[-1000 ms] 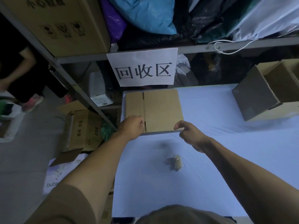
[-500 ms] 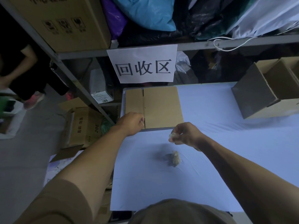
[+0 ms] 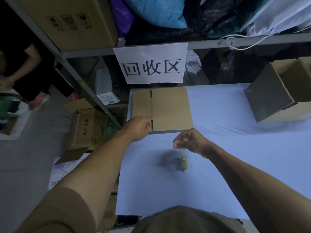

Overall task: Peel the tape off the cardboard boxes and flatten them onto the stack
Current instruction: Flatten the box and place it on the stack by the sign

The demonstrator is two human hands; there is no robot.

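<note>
A person's left hand (image 3: 140, 127) gripped the near left corner of the flattened cardboard box (image 3: 170, 110), while the right hand (image 3: 190, 140), just beside its near edge, pinched peeled tape (image 3: 176, 141); sticky tape could cling to fingers above the wad (image 3: 183, 163).

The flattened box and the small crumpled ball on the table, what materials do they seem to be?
Flattened box: brown corrugated cardboard, matte, with visible fold creases and a flap slot. Crumpled ball: probably peeled clear packing tape, glossy and translucent, wadded together; too small to be certain.
</note>
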